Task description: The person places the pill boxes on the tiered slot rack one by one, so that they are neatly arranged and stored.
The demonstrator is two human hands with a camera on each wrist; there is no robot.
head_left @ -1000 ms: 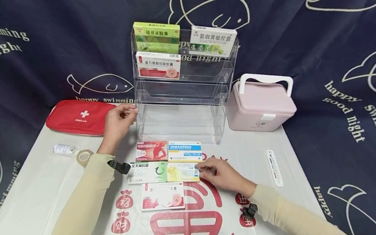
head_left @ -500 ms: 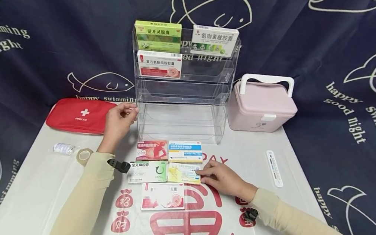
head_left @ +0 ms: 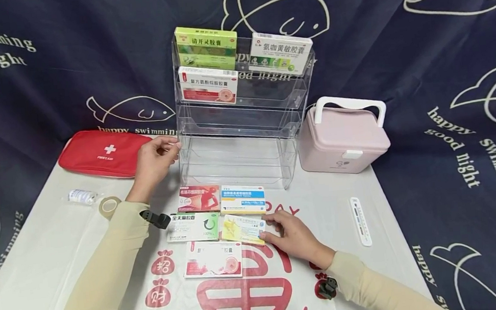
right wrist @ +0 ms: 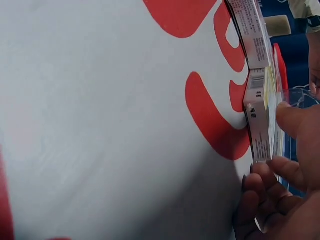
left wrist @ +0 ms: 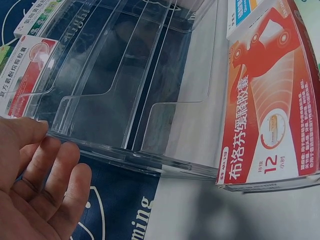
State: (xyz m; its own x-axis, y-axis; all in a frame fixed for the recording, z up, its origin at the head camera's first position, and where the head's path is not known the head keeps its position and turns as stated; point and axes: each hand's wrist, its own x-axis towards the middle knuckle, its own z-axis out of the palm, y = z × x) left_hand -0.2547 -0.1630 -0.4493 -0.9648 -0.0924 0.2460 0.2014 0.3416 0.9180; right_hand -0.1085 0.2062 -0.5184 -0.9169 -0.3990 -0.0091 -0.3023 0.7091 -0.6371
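Presently, the right hand [head_left: 297,237] pinches the right end of the yellow-and-white box [head_left: 242,228], with the thumb on its near part and the other fingertips at its end. This box is in the middle row on the bench [head_left: 332,202], just beside the green-and-white box [head_left: 192,228]; whether it is lifted a little, I cannot tell. The left hand [head_left: 154,159] seems to pinch the left edge of the clear rack [head_left: 245,121] between thumb and forefinger.

In my judgement, the grip at only one end could let the box swing or slip, because its other end has no support. If it is dragged sideways, it may push the blue-and-white box [head_left: 243,199] or the lower red-and-white box [head_left: 213,260], which lie very near. Also, a hard pull of the left hand could shift the light-looking rack.

The box looks flat and slightly turned against its neighbours. Its face is white with a yellow drawing, and its pale end carries a barcode; the smaller print is too blurred for reading.
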